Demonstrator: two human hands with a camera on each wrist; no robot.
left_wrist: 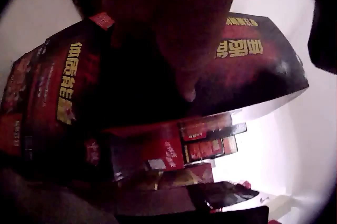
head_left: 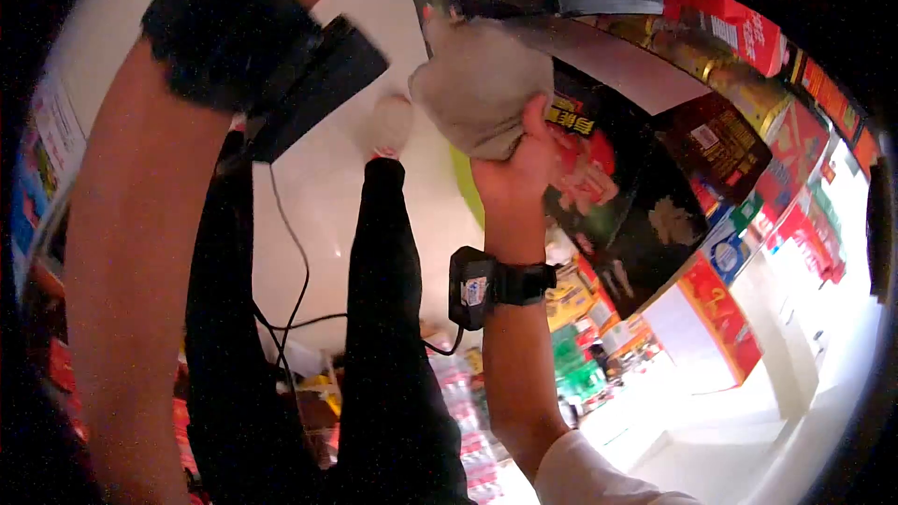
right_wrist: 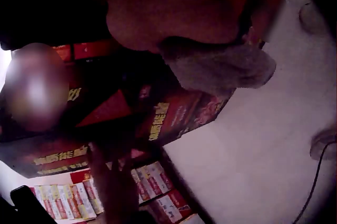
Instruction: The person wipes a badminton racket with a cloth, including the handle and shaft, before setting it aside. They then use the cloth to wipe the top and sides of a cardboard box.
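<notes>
Currently, a grey cloth (head_left: 477,84) lies in the right hand (head_left: 516,168).

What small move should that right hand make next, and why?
Probably wipe the gray cloth across the black printed box: the right hand grips the cloth, and in the head view both appear close to that box.

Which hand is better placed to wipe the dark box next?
Probably the right hand: it holds the grey cloth close by the dark box. The left hand, also at the box, shows no cloth.
</notes>
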